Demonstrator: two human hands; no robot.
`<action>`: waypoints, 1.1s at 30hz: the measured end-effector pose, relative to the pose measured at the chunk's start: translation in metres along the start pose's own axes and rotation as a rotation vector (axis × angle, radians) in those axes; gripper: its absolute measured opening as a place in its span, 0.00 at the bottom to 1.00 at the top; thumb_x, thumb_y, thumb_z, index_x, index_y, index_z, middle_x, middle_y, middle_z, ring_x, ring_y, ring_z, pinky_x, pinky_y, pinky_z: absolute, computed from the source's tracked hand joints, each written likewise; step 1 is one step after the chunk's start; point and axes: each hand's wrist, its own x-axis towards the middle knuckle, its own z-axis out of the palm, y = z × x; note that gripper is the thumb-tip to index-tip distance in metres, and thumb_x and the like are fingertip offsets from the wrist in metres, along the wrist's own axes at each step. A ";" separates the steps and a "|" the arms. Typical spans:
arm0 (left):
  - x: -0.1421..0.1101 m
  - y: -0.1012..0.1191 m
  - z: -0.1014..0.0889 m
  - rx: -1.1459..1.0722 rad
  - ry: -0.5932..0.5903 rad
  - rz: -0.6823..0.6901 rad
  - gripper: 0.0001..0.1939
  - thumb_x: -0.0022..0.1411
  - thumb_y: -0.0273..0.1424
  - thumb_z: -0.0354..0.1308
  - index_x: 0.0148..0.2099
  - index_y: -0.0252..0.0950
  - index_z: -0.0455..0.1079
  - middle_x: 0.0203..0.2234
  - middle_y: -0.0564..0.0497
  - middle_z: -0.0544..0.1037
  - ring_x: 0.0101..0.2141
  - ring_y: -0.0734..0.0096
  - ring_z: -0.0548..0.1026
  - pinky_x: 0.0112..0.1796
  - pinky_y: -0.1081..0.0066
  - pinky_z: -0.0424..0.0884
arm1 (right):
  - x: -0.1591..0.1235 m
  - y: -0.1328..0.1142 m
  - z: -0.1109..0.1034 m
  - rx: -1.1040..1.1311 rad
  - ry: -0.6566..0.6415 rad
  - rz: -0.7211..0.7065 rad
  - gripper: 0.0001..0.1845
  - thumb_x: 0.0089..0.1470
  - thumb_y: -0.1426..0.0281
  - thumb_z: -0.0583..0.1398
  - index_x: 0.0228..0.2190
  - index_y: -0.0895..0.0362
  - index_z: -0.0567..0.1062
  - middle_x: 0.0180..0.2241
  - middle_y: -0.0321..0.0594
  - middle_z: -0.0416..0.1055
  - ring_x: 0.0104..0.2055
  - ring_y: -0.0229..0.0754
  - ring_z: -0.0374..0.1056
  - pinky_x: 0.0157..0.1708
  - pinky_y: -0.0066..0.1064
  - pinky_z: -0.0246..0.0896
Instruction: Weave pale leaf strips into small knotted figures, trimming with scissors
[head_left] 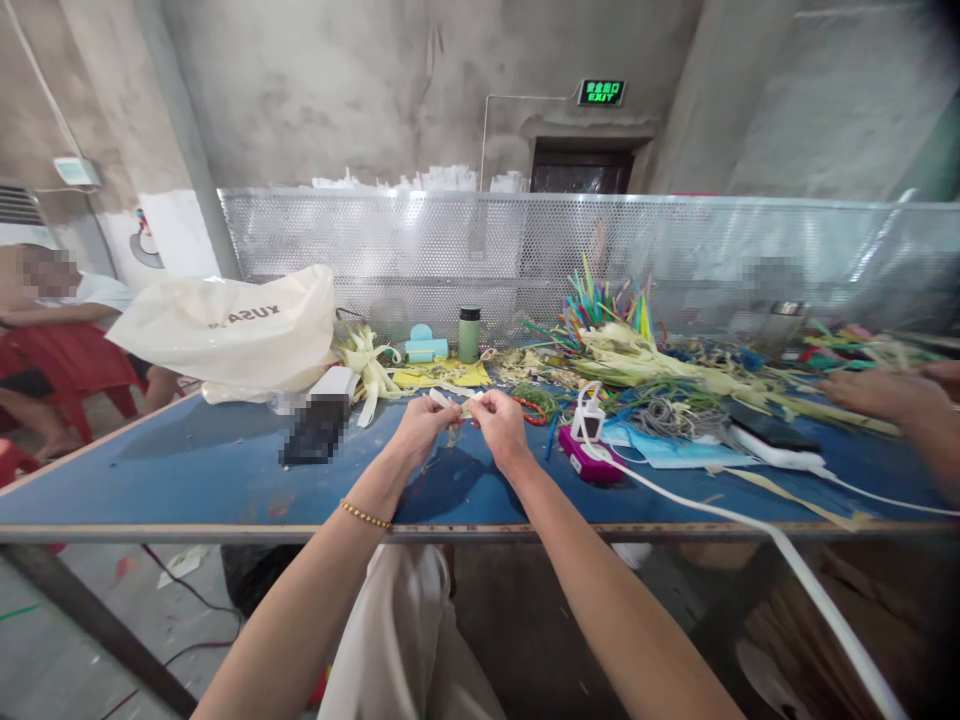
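Over the blue table point(202, 470), my left hand point(424, 422) and my right hand point(501, 425) are close together, fingers pinched. Between them is a pale strip of husk point(438, 397), small in view and partly hidden by the fingertips. My left wrist has a gold bead bracelet point(365, 514). Just beyond my hands, a yellow sheet point(442, 375) lies under plant scraps. Left of it rests a bunch of pale husks point(367, 372). A larger pile of long husks point(637, 350) lies to the right.
A white bag point(240, 340) and a dark phone point(316, 425) are on the left. Behind stand a green bottle point(469, 335) and a perforated metal screen point(375, 240). On the right are a purple power block point(589, 455), a white cable point(697, 502) and a co-worker's blurred hand point(862, 393).
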 end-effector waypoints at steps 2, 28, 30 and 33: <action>0.000 -0.001 -0.001 0.007 0.001 0.010 0.09 0.46 0.31 0.68 0.22 0.30 0.74 0.18 0.49 0.74 0.23 0.73 0.69 0.30 0.71 0.63 | 0.000 0.000 0.000 0.016 -0.005 0.011 0.12 0.46 0.62 0.59 0.18 0.54 0.67 0.16 0.33 0.66 0.21 0.39 0.61 0.24 0.29 0.54; -0.007 0.015 -0.001 0.019 -0.064 -0.068 0.16 0.44 0.37 0.72 0.31 0.31 0.75 0.23 0.48 0.77 0.25 0.73 0.70 0.30 0.72 0.63 | -0.001 -0.013 -0.007 0.240 -0.113 0.074 0.14 0.42 0.61 0.63 0.19 0.57 0.68 0.17 0.32 0.62 0.21 0.33 0.54 0.21 0.26 0.49; -0.007 0.015 0.000 0.063 -0.038 -0.051 0.16 0.41 0.36 0.74 0.29 0.30 0.75 0.22 0.50 0.76 0.25 0.74 0.70 0.30 0.73 0.63 | -0.002 -0.014 -0.006 0.254 -0.132 0.096 0.13 0.42 0.62 0.63 0.19 0.58 0.68 0.17 0.33 0.65 0.21 0.34 0.56 0.22 0.26 0.50; -0.008 0.014 0.002 0.049 -0.038 -0.059 0.16 0.39 0.35 0.74 0.27 0.30 0.75 0.22 0.49 0.76 0.25 0.75 0.70 0.30 0.73 0.63 | -0.002 -0.011 -0.005 0.258 -0.152 0.103 0.12 0.42 0.63 0.63 0.19 0.58 0.69 0.18 0.34 0.68 0.21 0.34 0.58 0.22 0.26 0.52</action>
